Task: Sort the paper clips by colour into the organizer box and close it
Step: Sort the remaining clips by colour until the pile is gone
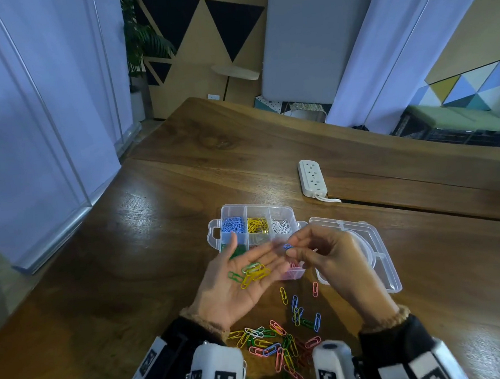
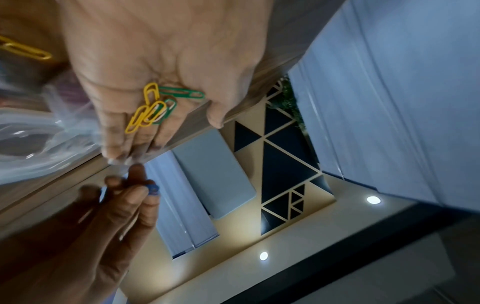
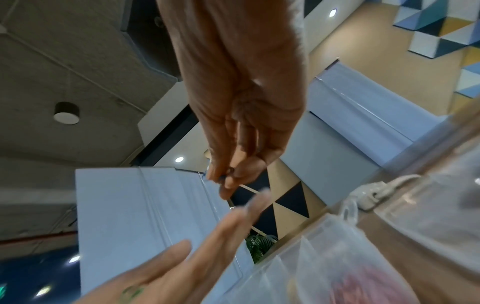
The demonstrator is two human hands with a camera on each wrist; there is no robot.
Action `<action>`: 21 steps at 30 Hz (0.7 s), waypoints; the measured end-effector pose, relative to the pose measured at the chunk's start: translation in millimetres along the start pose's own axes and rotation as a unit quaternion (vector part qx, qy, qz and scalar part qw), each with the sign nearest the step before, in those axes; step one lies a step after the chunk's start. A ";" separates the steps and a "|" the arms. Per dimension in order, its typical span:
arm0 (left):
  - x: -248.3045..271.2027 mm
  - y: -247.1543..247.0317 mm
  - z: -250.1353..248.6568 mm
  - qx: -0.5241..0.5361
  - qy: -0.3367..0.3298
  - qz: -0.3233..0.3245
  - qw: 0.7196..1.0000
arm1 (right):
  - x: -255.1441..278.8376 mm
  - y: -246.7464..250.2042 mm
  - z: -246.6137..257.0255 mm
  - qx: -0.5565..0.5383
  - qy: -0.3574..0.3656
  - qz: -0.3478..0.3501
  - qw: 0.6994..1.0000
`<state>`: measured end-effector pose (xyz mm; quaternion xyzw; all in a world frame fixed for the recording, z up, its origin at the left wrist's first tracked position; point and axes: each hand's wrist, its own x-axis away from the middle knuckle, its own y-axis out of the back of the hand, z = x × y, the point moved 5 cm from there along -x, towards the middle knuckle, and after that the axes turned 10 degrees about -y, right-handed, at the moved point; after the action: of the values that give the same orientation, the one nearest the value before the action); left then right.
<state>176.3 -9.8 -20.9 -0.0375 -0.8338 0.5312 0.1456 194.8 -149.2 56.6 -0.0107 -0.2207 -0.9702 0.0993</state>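
**Blue clip pinched, a handful waiting in the palm**

Head view: the right hand point(image 1: 329, 254) pinches a blue paper clip point(image 1: 287, 246) over the open organizer box point(image 1: 216, 235); being light, springy wire, it is probably best nipped across its loops. The left hand point(image 1: 242, 280), fingers flat and apart, cradles yellow and green clips point(image 1: 252, 272). Loose clips point(image 1: 281, 342) litter the near desk point(image 1: 130, 255); the lid point(image 1: 373, 258) lies right, a power strip point(image 1: 312, 178) beyond.

Left wrist view: the palm's clips point(image 2: 153, 107) overlap, so they may snag together.

Right wrist view: the thumb and forefinger are closed on something small and dark.
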 end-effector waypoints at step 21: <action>7.7 21.2 -72.2 0.100 -0.161 -0.062 0.980 | -122.7 -13.8 34.6 0.319 -0.061 0.100 0.940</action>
<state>187.4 64.2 -9.9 0.1155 -0.7898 0.6006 0.0452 311.6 -99.1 74.0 -0.0602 -0.5220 -0.8315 0.1803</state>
